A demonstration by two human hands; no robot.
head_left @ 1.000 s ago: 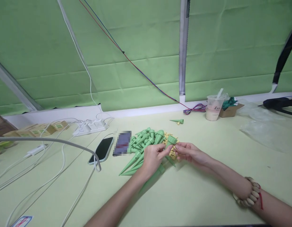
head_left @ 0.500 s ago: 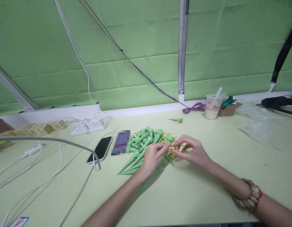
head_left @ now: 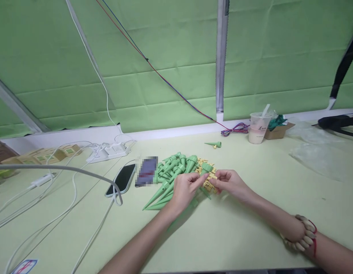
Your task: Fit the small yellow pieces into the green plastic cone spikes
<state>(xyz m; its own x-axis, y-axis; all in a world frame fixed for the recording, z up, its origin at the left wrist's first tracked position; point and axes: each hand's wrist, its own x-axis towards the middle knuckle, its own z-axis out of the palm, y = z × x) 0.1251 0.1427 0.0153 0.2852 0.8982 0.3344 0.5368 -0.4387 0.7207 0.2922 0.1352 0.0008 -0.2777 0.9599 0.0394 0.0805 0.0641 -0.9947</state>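
Note:
My left hand [head_left: 184,192] is closed, its thumb and forefinger pressed together beside a green plastic spike [head_left: 206,168] with a wide cap-like head. The hand hides part of that spike and most of its own grip. Facing it, my right hand [head_left: 232,185] pinches a small yellow plastic piece [head_left: 213,176] between thumb and fingertips, close to the left forefinger. To the left of and behind my left hand lies a heap of green spikes [head_left: 170,171]. Small yellow pieces [head_left: 203,163] are piled behind and beneath the fingers.
One green spike [head_left: 213,144] lies apart at the back, with a yellow bit beside it. Two phones, a black one [head_left: 125,179] and a blurred one [head_left: 147,171], lie left of the heap. White cables and a power strip [head_left: 107,152] occupy the left; a drink cup [head_left: 257,129] stands back right.
My right hand's fingers have closed together and moved slightly left and down, and a yellow piece now shows in them. My left hand has barely moved.

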